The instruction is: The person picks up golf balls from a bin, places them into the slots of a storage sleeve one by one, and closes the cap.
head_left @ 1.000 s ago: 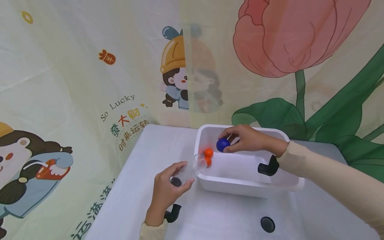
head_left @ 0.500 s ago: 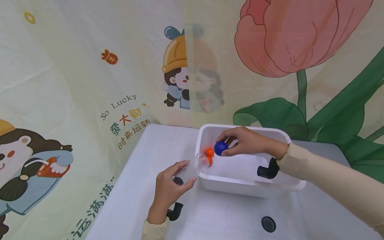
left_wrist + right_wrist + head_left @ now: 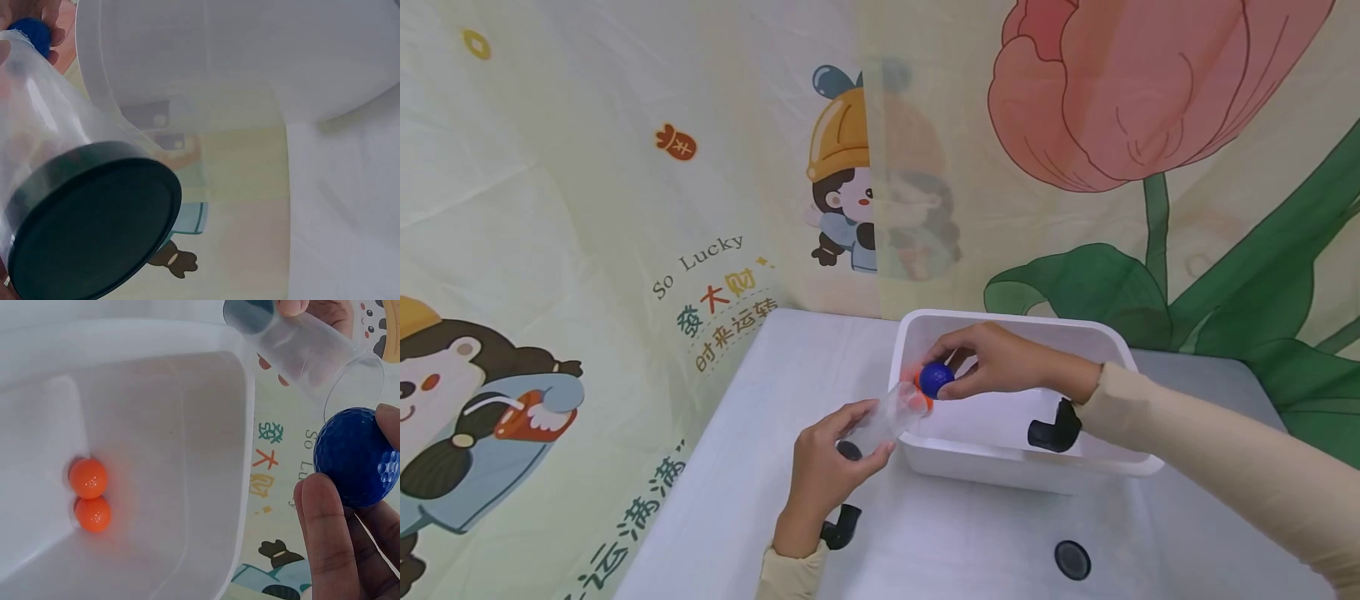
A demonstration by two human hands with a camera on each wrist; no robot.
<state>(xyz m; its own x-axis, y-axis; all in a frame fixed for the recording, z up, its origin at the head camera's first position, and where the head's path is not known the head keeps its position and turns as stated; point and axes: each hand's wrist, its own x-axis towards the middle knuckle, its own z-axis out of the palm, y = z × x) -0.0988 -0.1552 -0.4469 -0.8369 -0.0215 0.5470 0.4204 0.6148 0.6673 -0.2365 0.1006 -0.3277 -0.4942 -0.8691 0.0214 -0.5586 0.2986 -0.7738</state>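
Observation:
My left hand [image 3: 823,467] grips a clear plastic tube [image 3: 887,417], tilted with its open mouth toward the white tub [image 3: 1000,465]. A dark cap [image 3: 97,231] covers the tube's lower end in the left wrist view. Between thumb and fingers, my right hand [image 3: 1003,358] pinches a dimpled blue golf ball [image 3: 936,381] over the tub's left side. In the right wrist view the golf ball [image 3: 356,456] is right by the tube's mouth; whether they touch I cannot tell. Two orange balls [image 3: 88,478] lie in the tub, partly hidden in the head view.
A round black lid [image 3: 1072,560] lies on the white-covered table [image 3: 955,542] in front of the tub. Behind the table hangs a printed cloth [image 3: 737,167] with a large flower and cartoon figures. A black wrist mount [image 3: 1056,429] sits at the right cuff.
My right hand has brought the blue golf ball left and slightly down, up to the tube's mouth. The left hand with the tube has barely shifted.

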